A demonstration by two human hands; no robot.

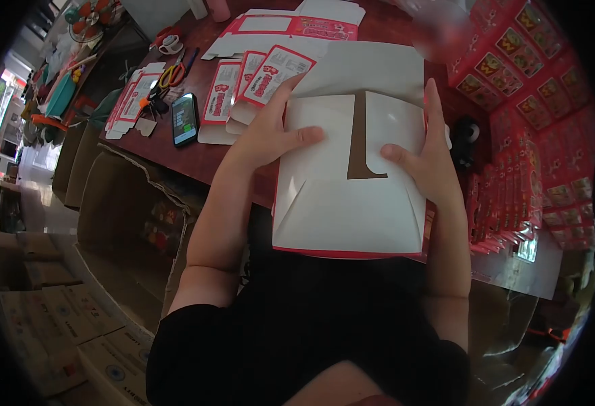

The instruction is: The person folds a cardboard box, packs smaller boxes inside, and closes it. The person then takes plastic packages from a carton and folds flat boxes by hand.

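Two hands clamp a white carton

The left hand [270, 132] and right hand [427, 159] grip opposite sides of the white carton [338, 210], thumbs on its top flaps; it sits above the person's lap at the near edge of the red table [206, 162]; a phone [184, 120] lies left of it; stacked red packs [504, 196] stand to the right.

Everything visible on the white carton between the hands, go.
The white carton looks like smooth, slightly shiny card, with red along its near edge. Two upper panels leave a brown L-shaped gap; creases slant toward the near corners. A pale panel extends beyond the far end. The right hand and left hand hold opposite sides, thumbs on top. Its underside is hidden.
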